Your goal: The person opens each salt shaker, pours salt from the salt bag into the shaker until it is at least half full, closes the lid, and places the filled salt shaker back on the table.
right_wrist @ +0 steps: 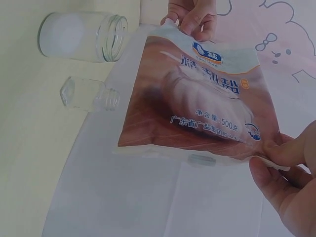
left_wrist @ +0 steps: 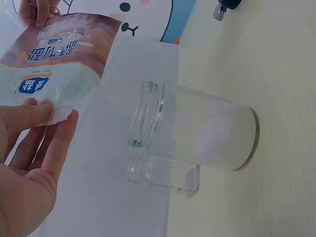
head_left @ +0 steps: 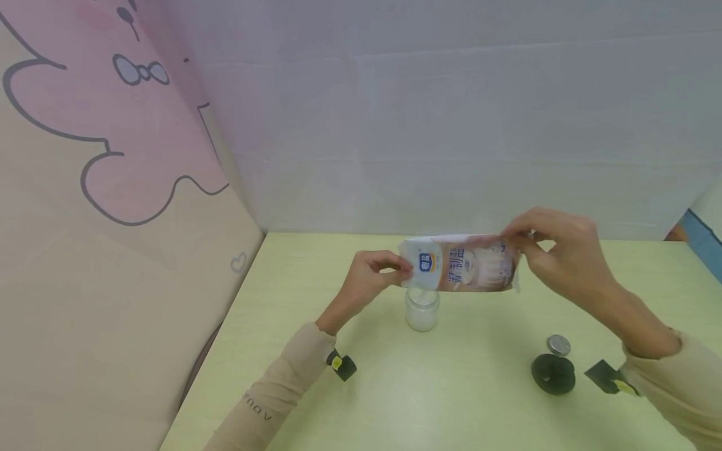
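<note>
Both hands hold up a brown and pale blue salt bag [head_left: 479, 266] [left_wrist: 64, 54] [right_wrist: 197, 103] with Chinese print, tilted sideways over the table. My left hand [head_left: 372, 279] [left_wrist: 29, 163] pinches its pale blue end between thumb and fingers. At the brown end, my right hand [head_left: 564, 250] [right_wrist: 291, 177] pinches a corner. Just below the bag's pale end stands a glass jar [head_left: 422, 313] [left_wrist: 202, 126] [right_wrist: 74, 37], upright and lidless, with white stuff inside. A smaller clear glass bottle [left_wrist: 173, 173] [right_wrist: 86, 95] stands beside the jar; the bag hides it in the head view.
On the right of the pale table [head_left: 451, 401] lie a silver cap with small holes [head_left: 558, 344] and a black round lid [head_left: 554, 374]. A grey-white sheet [head_left: 451, 125] hangs behind the table, and a cartoon-printed cloth [head_left: 141, 156] hangs at left.
</note>
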`<state>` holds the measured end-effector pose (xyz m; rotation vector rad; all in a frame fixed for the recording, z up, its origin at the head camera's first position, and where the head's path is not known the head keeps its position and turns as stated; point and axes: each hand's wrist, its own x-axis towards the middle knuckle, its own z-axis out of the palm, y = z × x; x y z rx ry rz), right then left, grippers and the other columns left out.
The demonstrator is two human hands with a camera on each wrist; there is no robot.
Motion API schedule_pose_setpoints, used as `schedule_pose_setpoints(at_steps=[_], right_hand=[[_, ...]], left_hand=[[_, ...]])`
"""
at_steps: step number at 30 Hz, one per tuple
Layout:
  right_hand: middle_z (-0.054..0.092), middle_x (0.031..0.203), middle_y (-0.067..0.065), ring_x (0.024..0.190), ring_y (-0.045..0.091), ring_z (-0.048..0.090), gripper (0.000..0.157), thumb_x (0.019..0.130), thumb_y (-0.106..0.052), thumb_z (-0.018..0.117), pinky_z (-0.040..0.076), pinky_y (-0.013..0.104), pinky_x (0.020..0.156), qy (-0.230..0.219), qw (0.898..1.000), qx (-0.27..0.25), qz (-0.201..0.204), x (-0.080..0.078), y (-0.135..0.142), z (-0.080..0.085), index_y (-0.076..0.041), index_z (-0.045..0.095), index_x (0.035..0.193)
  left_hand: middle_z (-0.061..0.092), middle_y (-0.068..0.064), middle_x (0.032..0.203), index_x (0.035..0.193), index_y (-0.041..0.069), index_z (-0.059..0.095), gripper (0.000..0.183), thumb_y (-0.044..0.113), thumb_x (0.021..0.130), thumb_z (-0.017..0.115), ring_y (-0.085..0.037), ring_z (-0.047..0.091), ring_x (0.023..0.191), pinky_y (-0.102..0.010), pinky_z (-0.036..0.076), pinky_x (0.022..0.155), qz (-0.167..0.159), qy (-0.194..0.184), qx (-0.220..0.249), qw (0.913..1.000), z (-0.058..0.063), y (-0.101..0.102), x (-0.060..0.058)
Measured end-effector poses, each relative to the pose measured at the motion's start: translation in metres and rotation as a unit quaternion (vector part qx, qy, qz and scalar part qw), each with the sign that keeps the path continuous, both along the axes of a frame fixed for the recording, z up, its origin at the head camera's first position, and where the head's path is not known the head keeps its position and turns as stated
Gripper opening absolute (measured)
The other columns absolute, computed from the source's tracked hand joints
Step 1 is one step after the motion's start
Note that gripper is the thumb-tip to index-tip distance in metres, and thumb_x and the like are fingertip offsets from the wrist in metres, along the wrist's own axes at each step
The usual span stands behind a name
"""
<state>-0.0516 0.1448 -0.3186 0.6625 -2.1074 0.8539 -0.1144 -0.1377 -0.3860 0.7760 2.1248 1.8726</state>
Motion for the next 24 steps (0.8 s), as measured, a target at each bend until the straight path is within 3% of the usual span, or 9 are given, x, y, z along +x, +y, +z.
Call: schedule_pose_setpoints(at_steps=[5,16,24], right_hand=[[0.067,0.072,0.003,0.068,0.002,0.056,0.035,0.062,0.028,0.065,0.045,0.004,0.065,0.001,1.0,-0.002,-0.001,0.0002,-0.0007,0.0004,-0.005,0.07,0.073],[0.067,0.072,0.003,0.067,0.003,0.056,0.035,0.062,0.028,0.065,0.045,0.004,0.065,0.005,1.0,-0.007,0.004,0.0007,-0.0013,0.0009,-0.005,0.07,0.073],[0.067,0.072,0.003,0.067,0.003,0.057,0.035,0.062,0.028,0.065,0.045,0.004,0.064,0.005,1.0,-0.01,0.009,0.0,-0.0005,0.0004,-0.005,0.07,0.073]], left_hand=[[0.069,-0.015,0.099,0.095,-0.006,0.07,0.013,-0.003,0.082,0.07,-0.021,0.065,0.096,-0.037,0.057,0.077,-0.001,-0.002,0.009,1.0,-0.0095,-0.0002,-0.0056],[0.069,-0.011,0.096,0.093,-0.003,0.071,0.011,-0.003,0.082,0.07,-0.022,0.065,0.096,-0.038,0.057,0.078,-0.004,0.007,0.008,0.9999,-0.0115,-0.0003,-0.0067],[0.069,-0.016,0.097,0.093,-0.005,0.07,0.012,-0.002,0.082,0.071,-0.022,0.065,0.094,-0.037,0.057,0.078,-0.003,-0.002,0.012,0.9999,-0.0106,-0.0003,-0.0065]])
